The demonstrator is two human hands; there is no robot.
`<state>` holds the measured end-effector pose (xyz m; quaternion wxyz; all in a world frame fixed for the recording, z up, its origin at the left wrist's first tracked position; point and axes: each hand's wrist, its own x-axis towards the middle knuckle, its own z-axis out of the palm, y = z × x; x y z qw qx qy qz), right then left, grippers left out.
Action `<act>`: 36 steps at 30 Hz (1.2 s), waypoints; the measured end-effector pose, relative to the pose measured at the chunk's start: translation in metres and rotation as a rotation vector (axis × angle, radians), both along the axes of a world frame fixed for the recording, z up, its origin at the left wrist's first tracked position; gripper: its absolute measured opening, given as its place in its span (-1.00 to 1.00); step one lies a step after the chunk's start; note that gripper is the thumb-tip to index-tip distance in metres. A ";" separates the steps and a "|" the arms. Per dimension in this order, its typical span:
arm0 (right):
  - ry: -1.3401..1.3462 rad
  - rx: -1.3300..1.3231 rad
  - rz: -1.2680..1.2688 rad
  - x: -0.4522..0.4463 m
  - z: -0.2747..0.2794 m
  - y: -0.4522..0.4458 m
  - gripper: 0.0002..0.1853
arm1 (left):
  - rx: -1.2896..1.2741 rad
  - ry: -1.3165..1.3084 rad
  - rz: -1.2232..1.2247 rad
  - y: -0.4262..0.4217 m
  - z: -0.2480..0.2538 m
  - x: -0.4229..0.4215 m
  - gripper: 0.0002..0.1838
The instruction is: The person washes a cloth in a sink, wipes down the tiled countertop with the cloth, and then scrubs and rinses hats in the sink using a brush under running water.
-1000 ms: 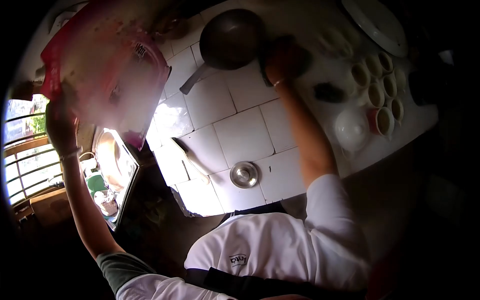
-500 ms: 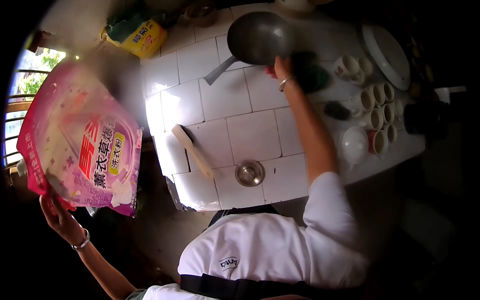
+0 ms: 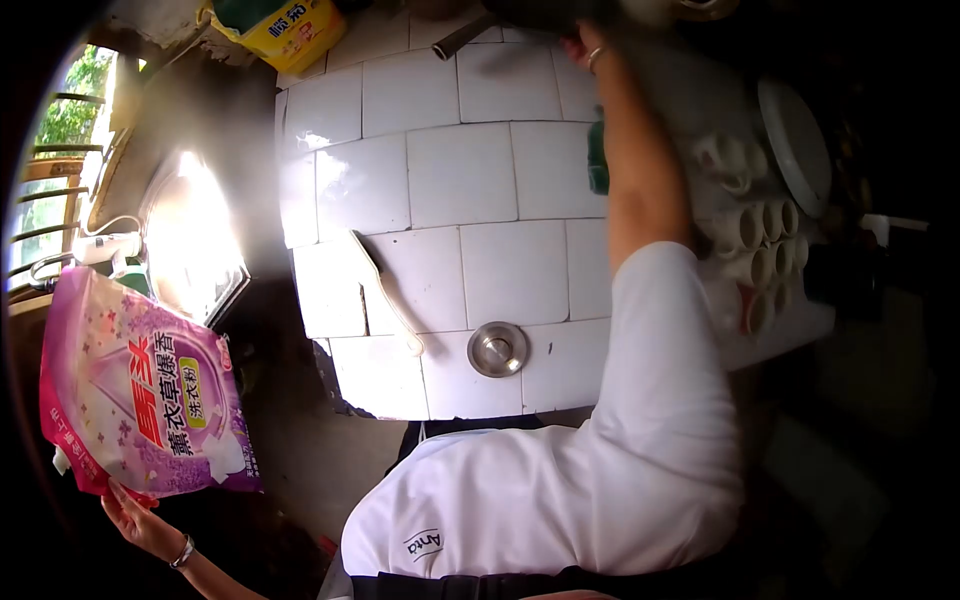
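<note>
At the lower left, my left hand [image 3: 143, 526] grips the corner of a pink and purple printed bag [image 3: 150, 390], which hangs beside the tiled counter. My right hand [image 3: 586, 45] reaches to the top of the view, next to a dark pan [image 3: 545, 14] whose handle points left. Its fingers are closed, but what they hold is too dark and small to name. A green item [image 3: 598, 158] lies partly behind my right forearm. A small round metal lid [image 3: 498, 349] and a pale long-handled tool [image 3: 385, 295] rest on the white tiles [image 3: 462, 175].
Several cups [image 3: 765, 240] stand at the right of the counter, near a white oval dish [image 3: 795, 148]. A yellow container [image 3: 295, 38] is at the upper left. A bright basin [image 3: 190, 240] sits by the barred window. The counter's front edge is chipped at its left corner.
The bag has swung down and to the left in my left hand. My right hand and the pan now appear farther up, at the top edge, as the view has shifted.
</note>
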<state>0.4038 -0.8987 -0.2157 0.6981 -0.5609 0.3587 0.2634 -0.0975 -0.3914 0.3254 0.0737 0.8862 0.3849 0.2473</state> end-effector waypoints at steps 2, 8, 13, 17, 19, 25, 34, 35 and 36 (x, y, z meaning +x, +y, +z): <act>-0.092 0.108 -0.192 0.020 -0.063 -0.013 -0.64 | 0.043 0.018 0.009 0.002 0.002 -0.002 -0.71; -0.776 -1.185 0.306 -0.099 0.054 -0.020 -0.56 | 0.049 -0.029 0.072 0.034 0.000 -0.043 -0.71; -0.439 -1.528 0.567 -0.239 0.088 -0.018 -0.40 | 0.010 -0.082 0.148 0.044 -0.009 -0.057 -0.71; -0.343 -1.660 0.501 -0.219 0.056 -0.003 -0.36 | -0.005 -0.076 0.152 0.047 -0.012 -0.059 -0.71; -0.391 -1.616 0.471 -0.180 0.057 0.001 -0.37 | 0.001 -0.100 0.150 0.044 -0.014 -0.060 -0.72; -0.600 -1.531 0.518 -0.129 0.034 0.042 -0.44 | 0.020 -0.103 0.182 0.047 -0.014 -0.064 -0.71; -0.945 -1.219 0.727 -0.213 0.075 0.162 -0.44 | 0.027 -0.129 0.198 0.029 -0.021 -0.062 -0.75; -0.940 -1.200 0.739 -0.214 0.071 0.173 -0.44 | 0.020 -0.101 0.190 0.035 -0.018 -0.067 -0.74; -0.900 -1.216 0.722 -0.209 0.066 0.182 -0.44 | 0.037 -0.095 0.205 0.032 -0.016 -0.067 -0.74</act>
